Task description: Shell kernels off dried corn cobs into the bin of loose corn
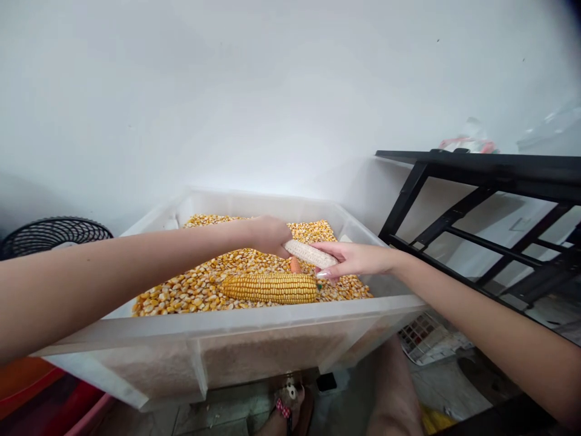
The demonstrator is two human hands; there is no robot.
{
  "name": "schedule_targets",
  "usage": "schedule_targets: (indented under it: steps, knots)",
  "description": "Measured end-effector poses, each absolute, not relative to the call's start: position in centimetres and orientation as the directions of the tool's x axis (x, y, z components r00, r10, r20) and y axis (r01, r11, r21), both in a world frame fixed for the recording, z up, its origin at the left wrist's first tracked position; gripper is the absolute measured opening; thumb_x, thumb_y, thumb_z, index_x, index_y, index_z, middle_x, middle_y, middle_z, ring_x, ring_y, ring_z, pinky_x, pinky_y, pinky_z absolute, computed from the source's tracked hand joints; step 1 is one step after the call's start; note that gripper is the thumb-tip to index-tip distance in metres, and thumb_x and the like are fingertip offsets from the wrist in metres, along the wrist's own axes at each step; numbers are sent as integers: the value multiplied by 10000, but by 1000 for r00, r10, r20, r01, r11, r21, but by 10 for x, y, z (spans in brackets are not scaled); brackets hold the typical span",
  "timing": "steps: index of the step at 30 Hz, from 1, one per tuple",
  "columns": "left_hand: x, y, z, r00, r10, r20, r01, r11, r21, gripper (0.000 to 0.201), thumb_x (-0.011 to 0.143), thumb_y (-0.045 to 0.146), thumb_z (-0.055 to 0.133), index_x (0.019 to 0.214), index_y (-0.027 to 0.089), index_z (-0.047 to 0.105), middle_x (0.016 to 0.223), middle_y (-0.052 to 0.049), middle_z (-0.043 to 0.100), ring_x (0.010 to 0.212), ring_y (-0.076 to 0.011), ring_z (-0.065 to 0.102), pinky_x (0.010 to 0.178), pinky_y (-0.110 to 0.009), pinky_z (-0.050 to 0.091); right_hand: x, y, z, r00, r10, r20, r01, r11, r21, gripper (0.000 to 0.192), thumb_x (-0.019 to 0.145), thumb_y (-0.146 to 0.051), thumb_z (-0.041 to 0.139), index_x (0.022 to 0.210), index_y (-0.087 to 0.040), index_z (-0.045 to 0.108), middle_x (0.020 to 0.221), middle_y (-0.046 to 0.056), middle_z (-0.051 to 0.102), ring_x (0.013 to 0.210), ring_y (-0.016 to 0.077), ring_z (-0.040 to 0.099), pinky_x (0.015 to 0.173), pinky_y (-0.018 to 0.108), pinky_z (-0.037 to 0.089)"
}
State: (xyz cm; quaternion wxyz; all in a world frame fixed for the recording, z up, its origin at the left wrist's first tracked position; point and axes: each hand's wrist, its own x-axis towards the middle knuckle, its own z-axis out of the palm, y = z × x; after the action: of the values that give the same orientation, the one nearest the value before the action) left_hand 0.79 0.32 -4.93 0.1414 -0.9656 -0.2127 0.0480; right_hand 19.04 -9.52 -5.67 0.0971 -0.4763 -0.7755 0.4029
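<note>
A stripped, pale corn cob [310,254] slants above the loose kernels in the tub. My right hand [345,259] holds its right end, with fingers on top and the thumb below. My left hand [271,235] is at the cob's left end, blurred, its fingers turned away and hidden; I cannot tell how it grips. Just in front, a full yellow ear of corn [271,287] lies on the corn kernels [186,290]. A small orange piece [295,265] shows between the ear and the pale cob; its kind is unclear.
The translucent plastic tub [254,316] stands against a white wall. To the right is a black metal-framed table [476,160] with plastic bags on it. A black fan [57,233] is at left, above red and orange basins. Below are legs, a foot and a white basket [429,339].
</note>
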Motion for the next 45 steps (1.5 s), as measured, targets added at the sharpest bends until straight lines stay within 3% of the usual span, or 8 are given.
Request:
schedule_targets:
  steps: [3,8,13,19,25,29,36,45]
  knots:
    - [8,5,-47,897,438,-51,414,-876,-246,304,704,386,440,785,179,647,686,-52,639,525,-130,507,473,-243,331,193,-92,-63,-442,882,-161,720,242,-651,726,750,-305,525,1372,-250,154,1183,84,476,729,116,544,610,262,475]
    - [7,8,-42,886,461,-44,440,-868,-229,319,687,408,436,769,178,641,651,-50,621,513,-134,501,465,-247,327,189,-89,-69,-385,918,97,806,386,-448,672,708,-300,568,1323,-219,310,1254,63,461,1058,216,471,869,322,409]
    - [5,13,-43,864,503,-20,482,-839,-254,358,705,471,420,760,186,629,698,-61,632,571,-153,538,512,-257,357,190,-91,-68,-439,898,22,784,395,-479,659,764,-260,471,1364,-226,202,1283,62,434,941,172,535,719,270,464]
    - [-3,24,-49,867,497,-38,468,-839,-278,439,736,503,430,1023,185,528,863,-92,635,698,-203,578,577,-282,406,197,-90,-75,-405,914,22,873,394,-286,781,685,-111,459,1383,-240,133,1167,72,508,873,159,539,717,279,437]
    - [-6,40,-52,782,618,-84,525,-724,-447,228,734,342,513,828,161,616,797,-104,645,734,-236,595,641,-321,428,189,-90,-69,-305,934,186,888,349,-298,334,806,-317,416,1084,-147,490,937,75,565,815,150,517,724,293,413]
    - [-14,52,-52,711,703,-31,604,-632,-485,339,695,172,534,1029,126,556,804,-131,644,713,-239,603,621,-313,432,167,-88,-65,-494,868,-48,829,454,-326,377,775,-503,439,921,-166,525,892,57,585,764,148,524,651,271,414]
    - [-21,66,-55,675,736,-42,669,-635,-386,440,666,202,552,1098,126,512,879,-160,631,790,-269,598,664,-333,435,140,-77,-72,-530,818,-223,848,507,-156,744,658,-518,565,1283,-194,323,1044,92,569,821,201,543,662,294,409]
    - [-21,66,-45,717,696,31,673,-682,-286,389,746,344,432,1066,130,490,971,-136,613,806,-205,571,657,-272,432,159,-78,-67,-491,839,-235,863,431,-262,453,795,-535,381,1025,-192,567,916,50,634,755,151,559,640,255,405]
